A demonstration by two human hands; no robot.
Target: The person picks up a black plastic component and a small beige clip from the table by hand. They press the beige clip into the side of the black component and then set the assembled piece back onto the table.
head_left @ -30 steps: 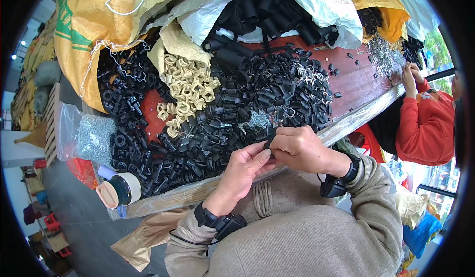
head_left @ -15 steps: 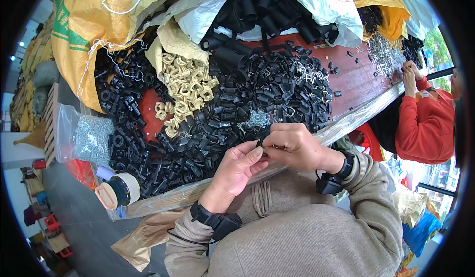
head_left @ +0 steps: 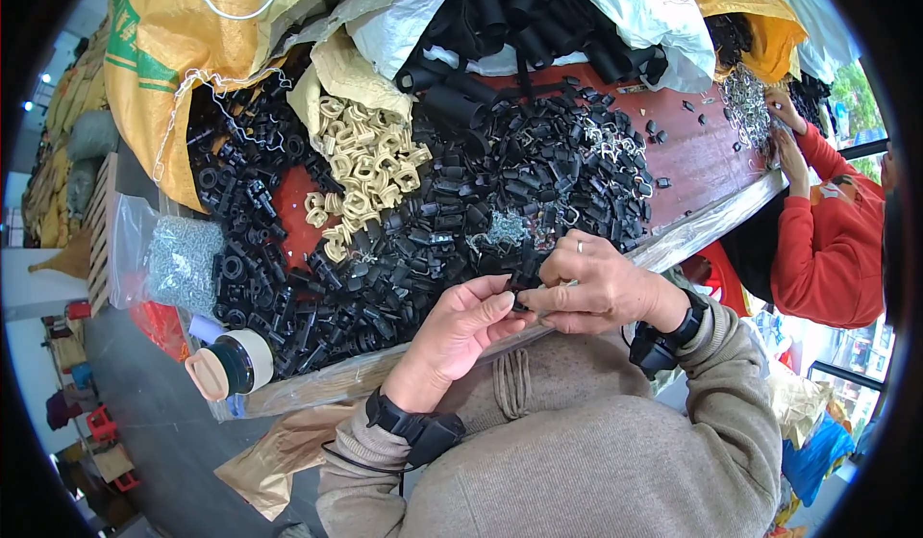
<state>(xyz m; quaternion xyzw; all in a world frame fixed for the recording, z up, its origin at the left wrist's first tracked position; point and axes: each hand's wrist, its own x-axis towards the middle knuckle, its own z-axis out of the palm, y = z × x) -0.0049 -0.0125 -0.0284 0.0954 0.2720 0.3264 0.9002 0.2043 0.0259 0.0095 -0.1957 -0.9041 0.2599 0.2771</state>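
My left hand [head_left: 450, 336] is closed, its thumb and forefinger pinching a small black plastic part [head_left: 519, 291] above the table's front edge. The fingers of my right hand [head_left: 608, 288] are curled, with their tips pressed against the same part; its exact shape is mostly covered. Just beyond my hands lies a heap of small black plastic pieces [head_left: 452, 225], with a little clump of silver screws or pins [head_left: 507, 227] on it. Cream plastic rings [head_left: 370, 168] spill from a sack to the left, beside larger black fittings [head_left: 260, 288].
A white sack [head_left: 635, 9] of black tubes [head_left: 461, 100] lies at the back. On the left are a clear bag of small metal pieces [head_left: 183, 264] and a lidded cup [head_left: 240, 365]. A wooden edge [head_left: 711, 216] borders the red tabletop. Far right, a person in red [head_left: 827, 240] handles metal pieces.
My right hand has turned and its fingers have spread somewhat around the part; the left has kept its pinch. The other person's hands have moved apart, over the metal pieces.
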